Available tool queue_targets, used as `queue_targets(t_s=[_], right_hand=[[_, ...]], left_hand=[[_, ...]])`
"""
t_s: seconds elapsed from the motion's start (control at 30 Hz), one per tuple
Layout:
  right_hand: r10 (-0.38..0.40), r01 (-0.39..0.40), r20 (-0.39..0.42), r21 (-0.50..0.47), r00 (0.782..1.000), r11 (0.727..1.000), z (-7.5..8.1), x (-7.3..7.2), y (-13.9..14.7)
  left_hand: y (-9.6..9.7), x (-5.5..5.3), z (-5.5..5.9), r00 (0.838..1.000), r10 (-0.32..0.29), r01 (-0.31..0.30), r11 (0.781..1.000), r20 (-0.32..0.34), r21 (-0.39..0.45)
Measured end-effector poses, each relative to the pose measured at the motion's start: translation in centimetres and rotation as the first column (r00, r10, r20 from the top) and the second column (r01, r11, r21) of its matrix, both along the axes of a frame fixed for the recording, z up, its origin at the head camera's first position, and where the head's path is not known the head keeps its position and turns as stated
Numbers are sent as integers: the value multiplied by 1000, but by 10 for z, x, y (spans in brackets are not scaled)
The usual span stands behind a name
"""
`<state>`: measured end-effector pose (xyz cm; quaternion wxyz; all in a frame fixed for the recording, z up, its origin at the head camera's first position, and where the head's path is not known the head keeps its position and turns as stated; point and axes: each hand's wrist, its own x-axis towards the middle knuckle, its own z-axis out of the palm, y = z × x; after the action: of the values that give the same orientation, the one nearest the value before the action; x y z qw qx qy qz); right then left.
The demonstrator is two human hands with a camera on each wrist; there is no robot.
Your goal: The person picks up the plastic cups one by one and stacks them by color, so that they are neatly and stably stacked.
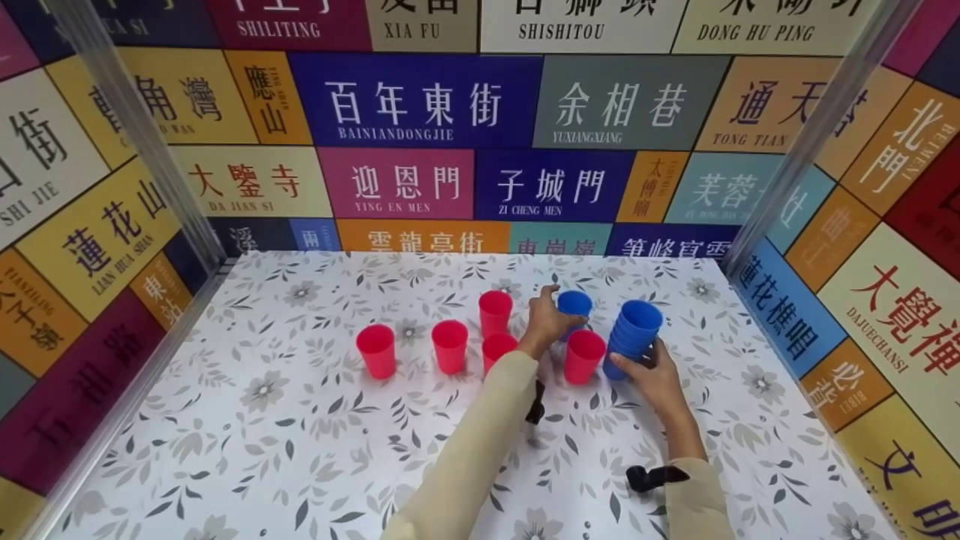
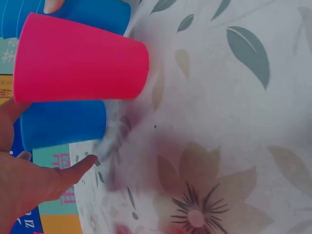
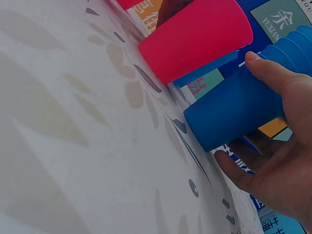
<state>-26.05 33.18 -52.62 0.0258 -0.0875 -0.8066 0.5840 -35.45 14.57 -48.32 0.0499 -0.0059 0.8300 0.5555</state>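
My left hand (image 1: 551, 322) is at a single blue cup (image 1: 574, 302) standing upright. In the left wrist view, one finger (image 2: 73, 173) reaches out straight beside the blue cup (image 2: 63, 124), apart from it, while the thumb side goes partly behind a pink cup (image 2: 80, 61). With my right hand (image 1: 656, 375) I hold a stack of nested blue cups (image 1: 632, 337), thumb on the near side and fingers round the other. Between the two hands stands a pink cup (image 1: 583, 358). The right wrist view shows the thumb against the blue stack (image 3: 234, 107).
More pink cups stand upright to the left: one at the far left (image 1: 376, 351), another pink cup (image 1: 450, 346), and a pink cup farther back (image 1: 495, 311). My left forearm partly covers a pink cup (image 1: 498, 349). Sign-patterned walls (image 1: 420, 101) enclose the floral tabletop (image 1: 300, 450).
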Motion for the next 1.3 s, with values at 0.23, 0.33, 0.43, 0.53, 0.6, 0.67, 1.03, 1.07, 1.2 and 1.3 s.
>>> queue_targets(t_s=[0.23, 0.33, 0.43, 0.53, 0.6, 0.67, 1.03, 1.07, 1.2, 1.3], right_hand=[[2, -2, -6, -2, 1000, 1000, 0, -2, -3], [2, -2, -3, 4, 1000, 1000, 0, -3, -3], [3, -3, 12, 14, 1000, 1000, -2, -3, -3], [3, -3, 16, 15, 1000, 1000, -3, -3, -3], [4, -5, 12, 15, 1000, 1000, -4, -3, -3], [11, -11, 6, 12, 1000, 1000, -4, -3, -3], [20, -20, 7, -5, 1000, 1000, -2, -3, -2], [22, -22, 5, -9, 1000, 1000, -2, -4, -1], [22, -22, 2, 5, 1000, 1000, -1, -3, 1], [16, -15, -2, 22, 1000, 1000, -3, -1, 3]], left_hand=[[0, 0, 6, 1000, -26, 26, 1000, 13, -15], [-1, 0, 5, 1000, -24, 24, 999, 18, -28], [-1, 0, 3, 1000, -13, 13, 1000, 22, -23], [-1, 2, 1, 1000, -4, 4, 1000, 26, -8], [0, 3, 0, 1000, -2, 2, 1000, 23, 0], [-1, 5, -1, 1000, -1, 1, 1000, 17, 1], [-4, 7, 8, 1000, 6, -6, 999, -24, 32], [-5, 6, 10, 999, 4, -3, 999, -34, 32], [-10, 5, 19, 997, -24, 26, 999, -73, 30], [-13, 4, 25, 995, -48, 52, 998, -93, 39]])
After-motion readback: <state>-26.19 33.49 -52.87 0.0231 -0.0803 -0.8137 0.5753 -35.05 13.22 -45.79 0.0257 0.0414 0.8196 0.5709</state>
